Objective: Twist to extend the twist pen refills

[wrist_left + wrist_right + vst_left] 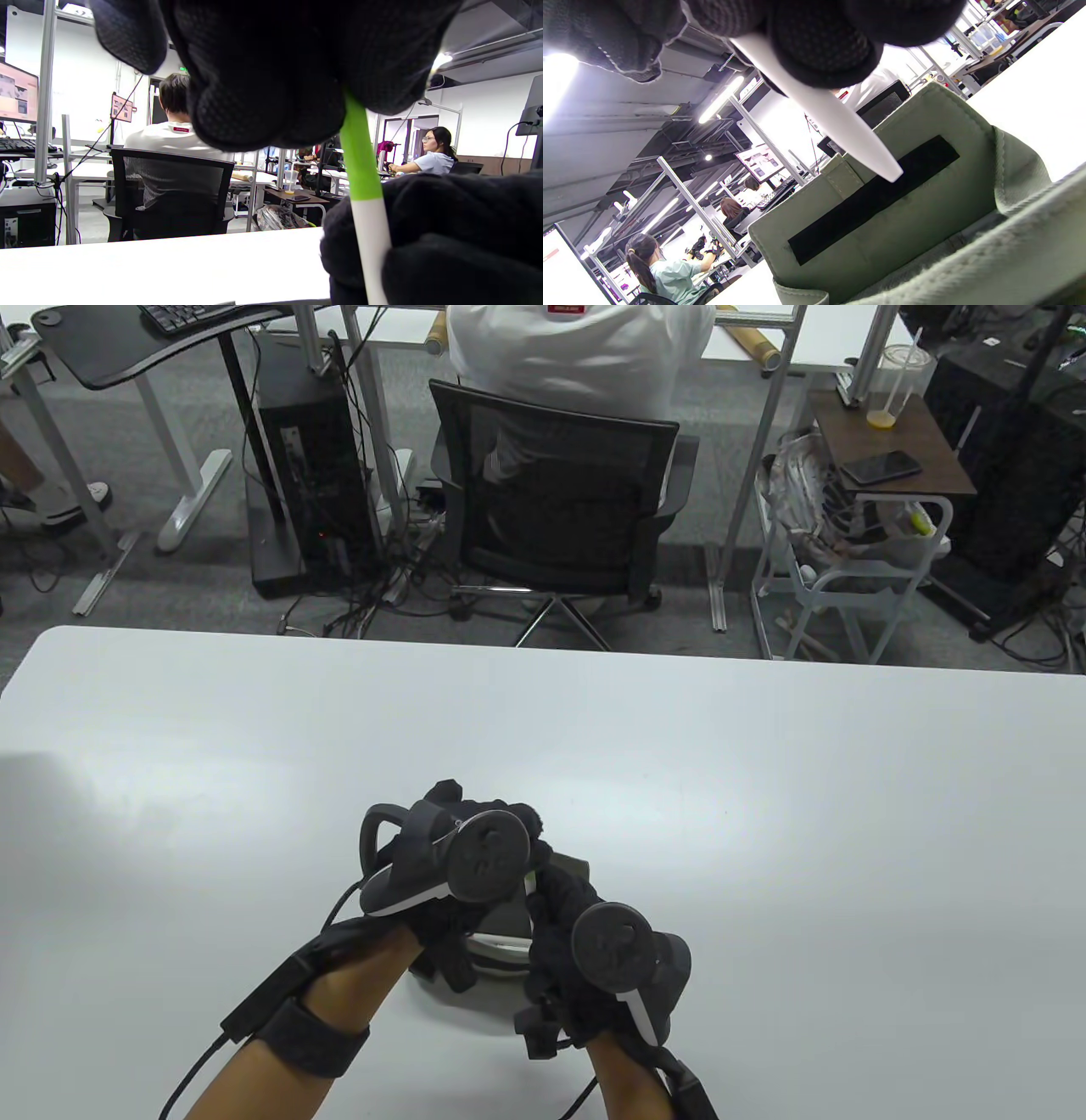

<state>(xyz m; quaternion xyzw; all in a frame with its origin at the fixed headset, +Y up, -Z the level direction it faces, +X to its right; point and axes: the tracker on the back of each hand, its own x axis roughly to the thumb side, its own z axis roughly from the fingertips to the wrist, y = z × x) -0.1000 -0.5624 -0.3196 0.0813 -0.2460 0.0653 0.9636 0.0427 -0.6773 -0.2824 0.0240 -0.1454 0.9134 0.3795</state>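
Note:
Both gloved hands hold one twist pen over the white table [764, 780] near its front edge. The pen has a green upper part [359, 156] and a white lower barrel [371, 241]. My left hand [462, 891] grips the green end; my right hand [577, 950] grips the white barrel. In the right wrist view the white tapered tip [848, 131] sticks out below my fingers [823, 51], and no refill point shows at it. In the table view the pen is almost wholly hidden by the hands.
A grey-green fabric pouch [903, 203] with a black strip stands open right under the hands; part of it shows in the table view [501, 912]. Beyond the table's far edge sits a person on a black mesh chair [551, 517].

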